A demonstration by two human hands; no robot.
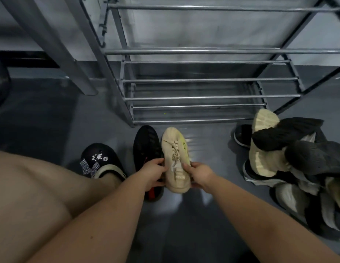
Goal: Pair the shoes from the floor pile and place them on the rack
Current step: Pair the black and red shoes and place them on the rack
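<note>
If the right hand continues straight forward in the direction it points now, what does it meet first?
Probably the beige lace-up sneaker itself, which the right hand already grips from the side. Past it lies bare grey floor, then the low bars of the metal shoe rack. Depth is unclear.

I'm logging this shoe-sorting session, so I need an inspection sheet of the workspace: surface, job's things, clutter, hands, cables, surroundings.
Surface: glossy grey floor with light reflections.
Job's things: beige sneaker, laces up, toe toward the metal shoe rack; black sneaker beside it on the floor; shoe pile at the right, with a beige sneaker sole-up on it; no shoes visible on the rack bars.
Clutter: nothing seen.
Hands: left hand and right hand grip the beige sneaker's sides.
Cables: nothing seen.
Surroundings: grey wall behind the rack; metal posts at the left; the person's own foot in a black decorated clog.
</note>
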